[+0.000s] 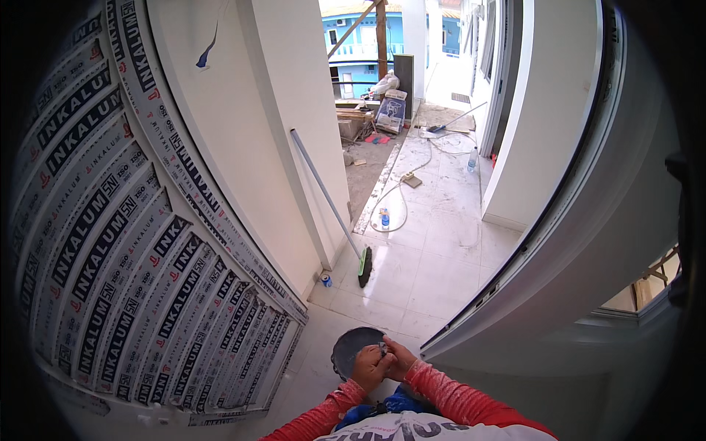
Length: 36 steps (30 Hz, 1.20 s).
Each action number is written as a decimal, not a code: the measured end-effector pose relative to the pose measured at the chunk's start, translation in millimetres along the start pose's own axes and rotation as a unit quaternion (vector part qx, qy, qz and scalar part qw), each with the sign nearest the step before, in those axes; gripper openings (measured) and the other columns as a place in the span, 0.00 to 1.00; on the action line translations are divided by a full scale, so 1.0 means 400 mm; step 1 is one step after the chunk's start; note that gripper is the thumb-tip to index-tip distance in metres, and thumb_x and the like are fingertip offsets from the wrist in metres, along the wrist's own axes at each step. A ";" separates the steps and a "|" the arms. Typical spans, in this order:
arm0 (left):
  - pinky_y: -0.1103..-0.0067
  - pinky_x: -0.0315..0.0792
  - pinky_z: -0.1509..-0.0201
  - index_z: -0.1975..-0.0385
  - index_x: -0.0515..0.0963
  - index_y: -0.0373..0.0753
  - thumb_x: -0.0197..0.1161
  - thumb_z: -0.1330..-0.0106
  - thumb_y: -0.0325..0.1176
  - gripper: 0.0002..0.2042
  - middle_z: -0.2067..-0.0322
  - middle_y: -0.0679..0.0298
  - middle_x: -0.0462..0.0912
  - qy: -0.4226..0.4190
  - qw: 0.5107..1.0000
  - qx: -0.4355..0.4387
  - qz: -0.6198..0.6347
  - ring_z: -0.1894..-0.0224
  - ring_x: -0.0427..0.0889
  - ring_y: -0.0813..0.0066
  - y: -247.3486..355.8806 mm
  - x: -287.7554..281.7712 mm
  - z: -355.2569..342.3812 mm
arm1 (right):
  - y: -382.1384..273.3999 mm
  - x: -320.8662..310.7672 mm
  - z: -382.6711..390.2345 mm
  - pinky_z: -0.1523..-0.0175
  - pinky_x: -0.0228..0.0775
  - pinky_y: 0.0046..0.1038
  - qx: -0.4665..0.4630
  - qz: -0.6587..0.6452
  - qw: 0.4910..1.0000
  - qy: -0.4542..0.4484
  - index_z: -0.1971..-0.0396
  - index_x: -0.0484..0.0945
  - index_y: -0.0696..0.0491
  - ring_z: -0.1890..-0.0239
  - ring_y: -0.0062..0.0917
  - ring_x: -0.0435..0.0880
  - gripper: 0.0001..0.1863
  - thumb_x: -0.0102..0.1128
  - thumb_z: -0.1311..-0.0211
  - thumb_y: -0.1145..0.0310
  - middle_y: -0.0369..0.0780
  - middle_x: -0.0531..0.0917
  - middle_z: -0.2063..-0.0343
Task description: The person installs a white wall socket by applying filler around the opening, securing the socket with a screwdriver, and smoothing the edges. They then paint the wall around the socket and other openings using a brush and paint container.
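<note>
My left hand [369,367] and my right hand [399,359] are together in front of my body, fingers closed and meeting. Between the fingertips is a small greyish thing [382,348], too small and too hidden to name. Just beyond and below the hands is a dark round bucket [346,347]; my hands cover part of its right side. Red sleeves with pale dusty marks cover both forearms.
A broom [364,266] leans on the white wall, near a blue can [326,280]. Farther along the tiles lie a blue-labelled bottle [384,217], a cable with a socket block [412,181] and a clear bottle [472,159]. Film-wrapped panels [110,294] stand left; a door [559,294] stands right.
</note>
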State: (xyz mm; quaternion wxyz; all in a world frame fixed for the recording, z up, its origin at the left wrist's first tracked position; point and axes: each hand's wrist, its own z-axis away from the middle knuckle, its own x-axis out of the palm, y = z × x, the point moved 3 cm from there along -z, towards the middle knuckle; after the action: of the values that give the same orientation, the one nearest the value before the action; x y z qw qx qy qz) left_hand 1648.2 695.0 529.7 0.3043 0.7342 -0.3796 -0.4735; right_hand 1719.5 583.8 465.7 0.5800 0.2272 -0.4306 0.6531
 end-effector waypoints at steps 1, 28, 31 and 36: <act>0.60 0.69 0.43 0.66 0.85 0.41 0.59 0.29 0.43 0.13 0.59 0.55 0.85 0.017 1.000 -0.026 -0.005 0.51 0.81 0.52 -0.019 -0.007 -0.030 | -0.020 -0.002 -0.037 0.51 0.75 0.43 -0.009 -0.072 0.997 -0.032 0.63 0.83 0.44 0.64 0.23 0.84 0.24 0.48 0.26 0.40 0.32 0.86 0.69; 0.66 0.78 0.61 0.62 0.85 0.35 0.47 0.26 0.50 0.25 0.69 0.54 0.87 0.013 0.719 -0.686 -0.112 0.67 0.86 0.62 -0.529 -0.258 -0.130 | -0.558 -0.939 -0.385 0.65 0.81 0.44 0.109 -0.226 0.728 0.638 0.49 0.77 0.56 0.64 0.38 0.87 0.18 0.61 0.35 0.64 0.42 0.85 0.58; 0.65 0.78 0.60 0.62 0.86 0.36 0.46 0.25 0.54 0.27 0.68 0.53 0.87 0.018 0.756 -0.648 -0.085 0.66 0.86 0.60 -0.504 -0.237 -0.213 | -1.087 -0.803 -0.629 0.60 0.75 0.54 -0.095 -0.278 0.773 0.562 0.55 0.77 0.53 0.59 0.41 0.84 0.22 0.58 0.33 0.49 0.43 0.84 0.55; 0.66 0.77 0.62 0.63 0.86 0.38 0.47 0.25 0.55 0.27 0.72 0.56 0.87 0.080 0.794 -0.598 -0.074 0.69 0.84 0.63 -0.482 -0.224 -0.287 | -1.867 -0.329 -0.854 0.47 0.79 0.55 -0.349 -0.055 0.935 -0.036 0.24 0.25 0.48 0.36 0.56 0.72 0.62 0.50 0.39 0.26 0.56 0.43 0.24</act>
State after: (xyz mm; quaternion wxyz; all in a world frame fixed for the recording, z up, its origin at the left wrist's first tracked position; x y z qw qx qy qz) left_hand 1783.1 882.3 457.9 0.6759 0.4673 0.0606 -0.5667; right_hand 2530.1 759.6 404.4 0.6420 0.0576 -0.6389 0.4198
